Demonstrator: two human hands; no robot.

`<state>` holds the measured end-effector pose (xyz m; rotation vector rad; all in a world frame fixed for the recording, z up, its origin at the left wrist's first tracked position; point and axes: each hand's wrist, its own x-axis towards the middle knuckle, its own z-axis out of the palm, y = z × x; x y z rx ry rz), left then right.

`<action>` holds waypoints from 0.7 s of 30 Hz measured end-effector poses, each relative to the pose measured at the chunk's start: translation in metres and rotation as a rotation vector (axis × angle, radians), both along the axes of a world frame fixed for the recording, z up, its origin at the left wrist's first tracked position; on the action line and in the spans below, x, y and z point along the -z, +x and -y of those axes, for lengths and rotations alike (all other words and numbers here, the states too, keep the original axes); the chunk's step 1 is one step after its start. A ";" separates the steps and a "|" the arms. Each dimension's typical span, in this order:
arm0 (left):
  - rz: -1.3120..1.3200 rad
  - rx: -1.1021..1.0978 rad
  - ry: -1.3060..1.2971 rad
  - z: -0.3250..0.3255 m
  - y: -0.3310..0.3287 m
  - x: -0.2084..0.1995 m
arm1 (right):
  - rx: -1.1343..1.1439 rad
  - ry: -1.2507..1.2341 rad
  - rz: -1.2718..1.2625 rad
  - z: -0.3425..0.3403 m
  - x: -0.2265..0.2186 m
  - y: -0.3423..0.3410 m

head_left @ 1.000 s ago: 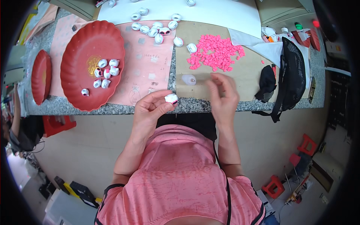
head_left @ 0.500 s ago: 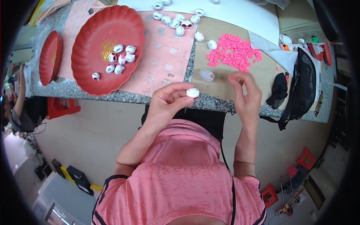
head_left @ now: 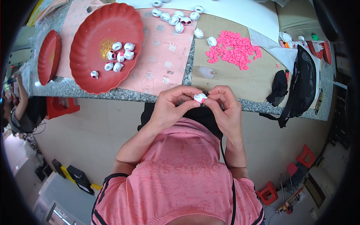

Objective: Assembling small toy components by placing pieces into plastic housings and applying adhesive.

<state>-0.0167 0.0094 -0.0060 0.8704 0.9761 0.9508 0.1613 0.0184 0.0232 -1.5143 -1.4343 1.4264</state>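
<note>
Close to the table's front edge, my left hand [head_left: 175,102] pinches a small white toy head [head_left: 200,98] between thumb and fingers. My right hand [head_left: 226,107] is closed at the head's right side, thumb and fingertips pressed against it. Pink shows on the head beside the right thumb; whether that is a separate pink piece I cannot tell. Beyond my hands lies a small translucent bottle [head_left: 206,72] with a thin tip. Behind it spreads a pile of small bright pink pieces [head_left: 234,49] on brown board.
A large red scalloped tray [head_left: 88,35] at the left holds several white toy heads. More white heads [head_left: 174,20] lie on the pink paper [head_left: 150,77]. At the right are a black mesh bag [head_left: 303,84] and black cloth [head_left: 278,88]. A smaller red tray [head_left: 48,58] stands far left.
My right hand has come down and left from near the pink pieces to the toy head. My left hand has shifted slightly right with the head. The bottle has turned, its tip now pointing right.
</note>
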 end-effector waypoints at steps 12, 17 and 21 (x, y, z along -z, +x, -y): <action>-0.377 -0.091 0.450 0.000 0.005 -0.007 | 0.071 0.452 0.010 0.000 0.017 -0.006; -0.405 -0.099 0.468 0.000 0.004 -0.008 | 0.076 0.433 -0.004 0.002 0.019 -0.007; -0.426 -0.103 0.481 0.000 0.001 -0.009 | 0.074 0.425 -0.017 0.002 0.020 -0.010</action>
